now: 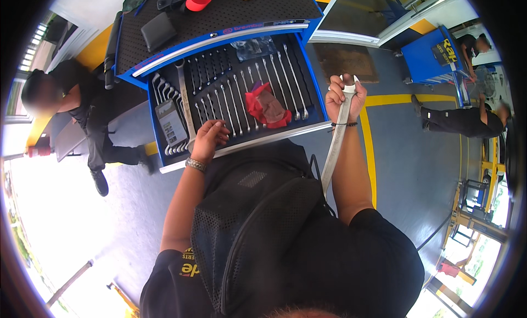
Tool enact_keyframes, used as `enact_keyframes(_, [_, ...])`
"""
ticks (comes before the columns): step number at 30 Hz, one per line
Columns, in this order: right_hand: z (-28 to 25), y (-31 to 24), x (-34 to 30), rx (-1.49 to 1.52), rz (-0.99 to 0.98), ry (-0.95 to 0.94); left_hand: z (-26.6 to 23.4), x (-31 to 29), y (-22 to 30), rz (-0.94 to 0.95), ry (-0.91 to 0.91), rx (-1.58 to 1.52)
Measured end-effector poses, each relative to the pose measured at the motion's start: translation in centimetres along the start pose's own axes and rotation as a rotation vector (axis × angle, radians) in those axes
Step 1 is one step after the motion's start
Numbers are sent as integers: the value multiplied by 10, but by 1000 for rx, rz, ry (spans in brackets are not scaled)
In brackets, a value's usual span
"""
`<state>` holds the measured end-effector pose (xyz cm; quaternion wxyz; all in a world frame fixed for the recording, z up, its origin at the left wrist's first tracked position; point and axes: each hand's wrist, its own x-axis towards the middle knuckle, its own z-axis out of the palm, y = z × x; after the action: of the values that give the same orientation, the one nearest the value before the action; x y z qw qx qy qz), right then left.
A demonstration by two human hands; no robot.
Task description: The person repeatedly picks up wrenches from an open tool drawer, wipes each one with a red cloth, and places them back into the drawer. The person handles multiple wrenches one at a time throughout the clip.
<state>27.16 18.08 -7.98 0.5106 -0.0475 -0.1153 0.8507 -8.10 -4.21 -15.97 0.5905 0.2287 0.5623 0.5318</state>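
While left hand rests on drawer, right hand grips strap.

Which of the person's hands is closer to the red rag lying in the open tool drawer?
Left. The left hand rests at the drawer's front edge, just left of the red rag. The right hand holds a long flat grey tool outside the drawer, further right.

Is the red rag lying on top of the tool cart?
No, the red rag lies inside the open drawer among the wrenches, not on the cart top.
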Motion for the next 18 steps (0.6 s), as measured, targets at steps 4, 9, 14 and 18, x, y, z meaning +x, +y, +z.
enact_keyframes(4, [6,2,-2,4,-43,33,-2,2,3,-41,-13,-54])
enact_keyframes(9, [3,-5,1,17,25,-20,-8,1,-1,-29,-18,-35])
enact_keyframes(14, [-13,-4,-3,25,28,2,3,-1,8,-36,-40,73])
enact_keyframes(18, [-36,-1,-14,24,63,70,14,-16,5,-9,-10,226])
